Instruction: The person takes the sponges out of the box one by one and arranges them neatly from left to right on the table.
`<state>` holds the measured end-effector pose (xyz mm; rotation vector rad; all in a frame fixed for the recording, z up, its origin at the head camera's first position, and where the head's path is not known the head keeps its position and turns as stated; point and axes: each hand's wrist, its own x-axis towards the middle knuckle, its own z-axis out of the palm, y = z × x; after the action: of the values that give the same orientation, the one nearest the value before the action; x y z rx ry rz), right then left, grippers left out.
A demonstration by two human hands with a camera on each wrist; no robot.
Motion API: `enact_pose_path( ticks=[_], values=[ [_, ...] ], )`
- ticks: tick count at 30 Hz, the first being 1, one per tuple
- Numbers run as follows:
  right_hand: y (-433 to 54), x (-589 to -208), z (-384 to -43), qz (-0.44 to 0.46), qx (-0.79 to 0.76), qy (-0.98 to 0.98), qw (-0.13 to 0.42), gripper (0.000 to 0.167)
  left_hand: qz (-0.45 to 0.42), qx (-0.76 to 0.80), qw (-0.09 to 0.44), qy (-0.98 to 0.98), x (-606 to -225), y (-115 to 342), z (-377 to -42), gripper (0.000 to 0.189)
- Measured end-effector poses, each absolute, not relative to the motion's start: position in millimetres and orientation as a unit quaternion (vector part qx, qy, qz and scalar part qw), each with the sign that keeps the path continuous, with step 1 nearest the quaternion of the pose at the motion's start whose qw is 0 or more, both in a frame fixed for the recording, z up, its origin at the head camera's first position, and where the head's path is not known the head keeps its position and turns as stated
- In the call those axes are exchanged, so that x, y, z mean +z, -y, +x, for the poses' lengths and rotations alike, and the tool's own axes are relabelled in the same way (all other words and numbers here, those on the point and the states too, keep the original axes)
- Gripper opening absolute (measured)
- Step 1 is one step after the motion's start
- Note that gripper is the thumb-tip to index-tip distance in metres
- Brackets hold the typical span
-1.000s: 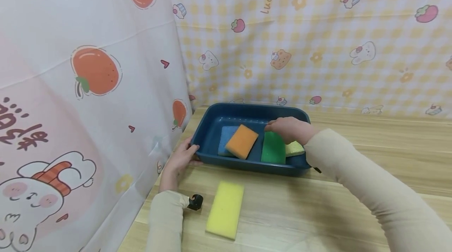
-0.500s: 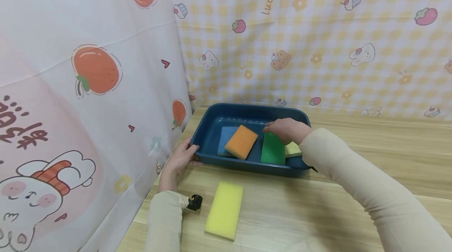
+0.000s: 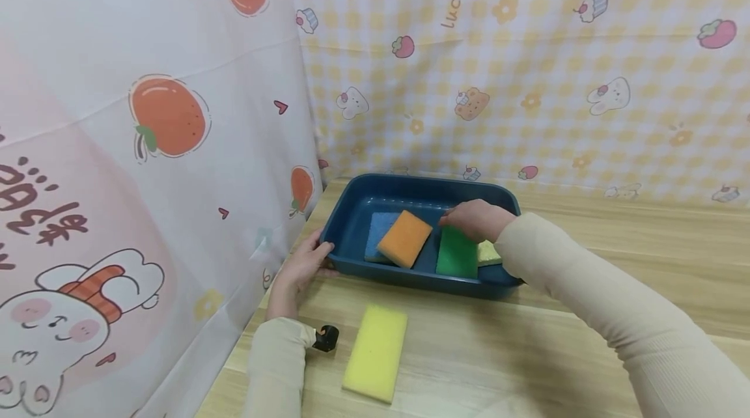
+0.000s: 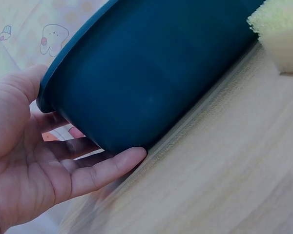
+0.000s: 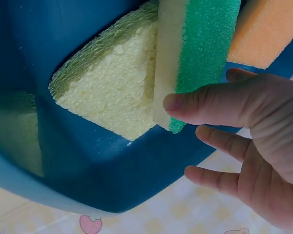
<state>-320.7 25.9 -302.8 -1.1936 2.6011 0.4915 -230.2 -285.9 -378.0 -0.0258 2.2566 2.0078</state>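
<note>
A dark blue rectangular tub [image 3: 404, 279] stands on the wooden table. My left hand [image 3: 303, 263] grips its left end, the thumb at the rim and the fingers under it along the wall [image 4: 136, 73]. Inside the tub, my right hand [image 3: 477, 221] pinches the far end of a green sponge [image 3: 457, 255]. In the right wrist view, my thumb lies across the edge of this green-and-white sponge [image 5: 202, 48], while two other fingers stand apart from it. Against the green sponge leans a pale yellow, coarse sponge [image 5: 107, 90].
At the left in the tub, an orange sponge [image 3: 405, 239] lies tilted over a blue sponge [image 3: 377, 230]. A long yellow sponge [image 3: 375, 353] rests on the table in front. Printed curtains [image 3: 375, 47] hang behind and at the left.
My right hand's fingers have closed in on the far end of the green sponge. The left hand keeps its grip on the tub. The head view has shifted slightly.
</note>
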Motion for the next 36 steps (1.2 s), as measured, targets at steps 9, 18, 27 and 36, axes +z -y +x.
enact_pose_path(
  ticks=[9,18,27,36],
  values=[
    [-28,-308,-319,-0.416,0.155,-0.89,0.105,0.064,-0.007,0.661,0.063,-0.748,-376,286,-229,0.049],
    [-27,-313,-315,-0.41,0.145,-0.891,0.127,0.062,-0.004,0.663,0.069,-0.746,-373,284,-229,0.05],
    [-24,-309,-316,-0.413,0.144,-0.891,0.124,0.059,-0.003,0.663,0.066,-0.745,-375,285,-229,0.048],
    [-25,-303,-318,-0.397,0.143,-0.898,0.124,0.061,-0.007,0.661,0.059,-0.748,-376,286,-229,0.049]
  ],
)
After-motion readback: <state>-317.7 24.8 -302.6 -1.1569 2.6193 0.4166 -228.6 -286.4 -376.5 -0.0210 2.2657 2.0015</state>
